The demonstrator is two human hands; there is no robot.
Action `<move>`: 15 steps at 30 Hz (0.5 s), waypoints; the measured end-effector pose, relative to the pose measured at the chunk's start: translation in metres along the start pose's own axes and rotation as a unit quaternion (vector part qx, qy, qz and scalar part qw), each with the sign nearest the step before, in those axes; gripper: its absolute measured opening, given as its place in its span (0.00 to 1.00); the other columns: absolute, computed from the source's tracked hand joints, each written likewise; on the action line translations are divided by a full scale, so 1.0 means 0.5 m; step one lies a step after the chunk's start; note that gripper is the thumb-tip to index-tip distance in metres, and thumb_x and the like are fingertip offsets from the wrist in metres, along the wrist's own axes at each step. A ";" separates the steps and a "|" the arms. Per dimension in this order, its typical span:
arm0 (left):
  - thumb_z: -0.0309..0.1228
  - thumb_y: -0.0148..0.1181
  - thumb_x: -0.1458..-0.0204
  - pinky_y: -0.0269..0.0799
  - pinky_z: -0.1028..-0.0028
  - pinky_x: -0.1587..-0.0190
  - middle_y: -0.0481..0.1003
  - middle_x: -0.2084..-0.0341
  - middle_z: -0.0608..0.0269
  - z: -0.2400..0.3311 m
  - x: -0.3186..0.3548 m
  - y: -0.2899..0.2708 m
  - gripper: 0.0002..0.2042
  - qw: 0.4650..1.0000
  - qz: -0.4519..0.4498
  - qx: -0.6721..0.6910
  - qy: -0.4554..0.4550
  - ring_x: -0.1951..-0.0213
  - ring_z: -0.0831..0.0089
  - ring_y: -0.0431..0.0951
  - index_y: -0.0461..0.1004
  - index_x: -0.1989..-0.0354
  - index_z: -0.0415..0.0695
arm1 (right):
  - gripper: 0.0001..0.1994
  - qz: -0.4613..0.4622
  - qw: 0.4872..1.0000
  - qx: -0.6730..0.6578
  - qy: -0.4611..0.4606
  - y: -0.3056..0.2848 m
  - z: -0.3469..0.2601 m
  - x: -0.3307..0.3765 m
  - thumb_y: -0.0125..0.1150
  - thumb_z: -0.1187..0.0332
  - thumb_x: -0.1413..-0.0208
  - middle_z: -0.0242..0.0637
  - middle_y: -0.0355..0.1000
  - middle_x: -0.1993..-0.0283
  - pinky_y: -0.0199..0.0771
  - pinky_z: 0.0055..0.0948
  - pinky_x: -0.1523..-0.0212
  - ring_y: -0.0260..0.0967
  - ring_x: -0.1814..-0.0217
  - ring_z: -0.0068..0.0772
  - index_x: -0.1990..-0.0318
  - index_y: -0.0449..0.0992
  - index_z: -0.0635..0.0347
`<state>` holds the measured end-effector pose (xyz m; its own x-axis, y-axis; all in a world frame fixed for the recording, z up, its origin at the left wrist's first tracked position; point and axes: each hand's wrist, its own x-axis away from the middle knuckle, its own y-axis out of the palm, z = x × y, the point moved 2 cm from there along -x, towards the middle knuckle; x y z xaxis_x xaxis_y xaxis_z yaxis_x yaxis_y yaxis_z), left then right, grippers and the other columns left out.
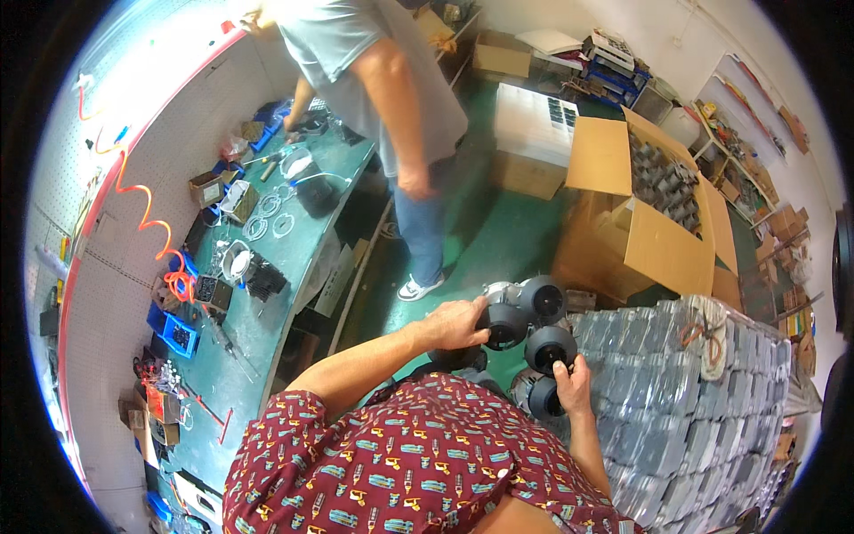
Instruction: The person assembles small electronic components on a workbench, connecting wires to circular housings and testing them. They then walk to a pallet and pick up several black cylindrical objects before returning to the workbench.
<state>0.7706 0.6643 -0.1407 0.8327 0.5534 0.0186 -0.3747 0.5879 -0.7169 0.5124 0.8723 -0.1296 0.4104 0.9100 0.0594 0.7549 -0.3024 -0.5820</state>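
In front of my body sits a cluster of several round dark grey parts with wide cup-like rims and black centres; some show silver metal bodies behind. My left hand (458, 324) is closed at the left side of one dark cup-shaped part (504, 327). My right hand (575, 384) grips the right edge of another cup-shaped part (550, 348), with its thumb on the rim. A further cup-shaped part (543, 300) lies beyond these two, and one more (539, 397) sits nearer my body. The fingers' undersides are hidden.
At right stands a plastic-wrapped stack of grey parts (663, 392). Beyond it is an open cardboard box (636, 240) holding several metal-coloured parts. A green workbench (253, 334) with tools and blue bins runs along the left. A person in grey (382, 98) stands at it.
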 end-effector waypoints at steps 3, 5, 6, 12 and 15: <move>0.43 0.61 0.48 0.73 0.47 0.58 0.77 0.69 0.34 0.018 -0.104 -0.024 0.29 0.999 -0.008 0.006 -0.040 0.62 0.36 0.78 0.63 0.46 0.34 | 0.20 -0.005 0.999 0.029 -0.027 -0.066 -0.009 -0.105 0.63 0.56 0.42 0.41 0.74 0.68 0.72 0.37 0.63 0.69 0.65 0.29 0.59 0.70 0.68; 0.43 0.61 0.48 0.74 0.48 0.57 0.77 0.69 0.34 0.023 -0.166 -0.036 0.29 0.999 0.007 0.013 -0.035 0.62 0.36 0.78 0.63 0.45 0.33 | 0.19 -0.008 1.000 -0.001 -0.024 -0.099 0.007 -0.171 0.63 0.57 0.42 0.41 0.74 0.67 0.72 0.36 0.62 0.69 0.65 0.28 0.59 0.70 0.67; 0.43 0.61 0.48 0.74 0.48 0.57 0.77 0.69 0.33 0.023 -0.197 -0.040 0.30 0.999 0.012 0.015 -0.038 0.61 0.36 0.78 0.63 0.45 0.33 | 0.19 -0.011 1.000 0.000 -0.018 -0.116 0.007 -0.202 0.63 0.57 0.42 0.41 0.74 0.67 0.72 0.36 0.62 0.69 0.65 0.28 0.58 0.70 0.67; 0.43 0.61 0.48 0.74 0.49 0.56 0.77 0.67 0.33 -0.009 -0.359 -0.072 0.30 0.998 0.031 0.034 -0.047 0.61 0.36 0.78 0.64 0.45 0.31 | 0.18 -0.006 0.999 0.006 -0.032 -0.163 0.005 -0.377 0.62 0.59 0.42 0.39 0.73 0.69 0.71 0.36 0.63 0.70 0.67 0.30 0.56 0.72 0.66; 0.42 0.62 0.49 0.74 0.49 0.56 0.77 0.67 0.33 -0.040 -0.428 -0.091 0.29 0.998 0.040 0.042 -0.037 0.60 0.36 0.78 0.64 0.46 0.32 | 0.18 -0.012 0.999 0.039 -0.034 -0.173 0.008 -0.452 0.62 0.58 0.42 0.40 0.74 0.68 0.72 0.36 0.62 0.70 0.66 0.30 0.55 0.72 0.66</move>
<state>0.6180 0.5071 -0.1260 0.7673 0.6411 0.0170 -0.4745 0.5854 -0.6574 0.3526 0.6938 -0.0959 0.3552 0.9346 0.0206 0.7207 -0.2597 -0.6428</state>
